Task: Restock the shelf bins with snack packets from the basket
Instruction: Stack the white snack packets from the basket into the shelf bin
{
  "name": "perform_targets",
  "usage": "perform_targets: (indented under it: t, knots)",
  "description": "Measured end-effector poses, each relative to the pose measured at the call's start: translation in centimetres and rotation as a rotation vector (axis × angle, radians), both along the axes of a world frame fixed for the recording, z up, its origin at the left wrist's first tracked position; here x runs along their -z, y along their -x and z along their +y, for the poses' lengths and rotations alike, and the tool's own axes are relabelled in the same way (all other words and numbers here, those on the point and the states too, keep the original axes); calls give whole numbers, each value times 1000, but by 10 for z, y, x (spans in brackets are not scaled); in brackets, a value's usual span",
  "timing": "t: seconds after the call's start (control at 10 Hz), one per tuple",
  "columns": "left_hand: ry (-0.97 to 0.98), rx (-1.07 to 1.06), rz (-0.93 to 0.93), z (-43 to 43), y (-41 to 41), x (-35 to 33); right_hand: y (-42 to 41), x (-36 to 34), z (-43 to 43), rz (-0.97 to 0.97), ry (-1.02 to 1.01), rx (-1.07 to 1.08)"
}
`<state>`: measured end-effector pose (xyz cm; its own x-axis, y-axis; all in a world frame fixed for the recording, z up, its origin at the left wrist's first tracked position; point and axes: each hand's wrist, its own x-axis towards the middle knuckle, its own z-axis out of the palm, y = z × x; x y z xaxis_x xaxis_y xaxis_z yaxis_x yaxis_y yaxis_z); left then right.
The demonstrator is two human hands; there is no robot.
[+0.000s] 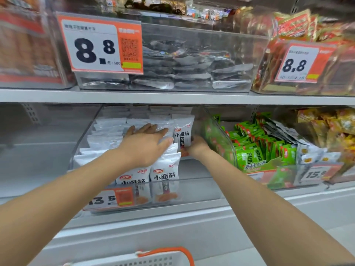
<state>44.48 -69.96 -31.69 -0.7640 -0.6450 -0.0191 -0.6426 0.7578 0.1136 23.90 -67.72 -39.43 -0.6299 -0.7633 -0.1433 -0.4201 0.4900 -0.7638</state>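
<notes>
A clear shelf bin (192, 191) on the lower shelf holds rows of white snack packets (165, 175) standing upright. My left hand (148, 143) lies flat with fingers spread on the tops of the packets in the middle of the bin. My right hand (197, 145) reaches in at the bin's right side and grips the lower edge of one upright white packet (183, 134). The white basket with an orange handle (153, 259) shows at the bottom edge; its inside is hidden.
To the right stands a bin of green packets (249, 150), then yellow packets (336, 127). The upper shelf carries a clear bin of silver packets (192, 70), price cards (99, 45) and red packets (307, 35). An orange price tag (111, 198) fronts the white-packet bin.
</notes>
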Motion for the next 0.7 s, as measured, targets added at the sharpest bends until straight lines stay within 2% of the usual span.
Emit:
perform_targets:
  t: [0.3, 0.4, 0.5, 0.6, 0.7]
  knots:
    - [13, -5, 56, 0, -1, 1, -14, -10, 17, 174, -91, -43]
    - [11, -11, 194, 4, -4, 3, -24, -29, 39, 260, -116, -5]
    - [75, -26, 452, 13, -9, -2, -38, -51, 65, 245, -3, 102]
    - [205, -48, 626, 33, -21, -7, -66, -65, 94, 269, 208, 169]
    - [144, -119, 738, 60, -44, -5, -102, -68, 123, 353, 466, 147]
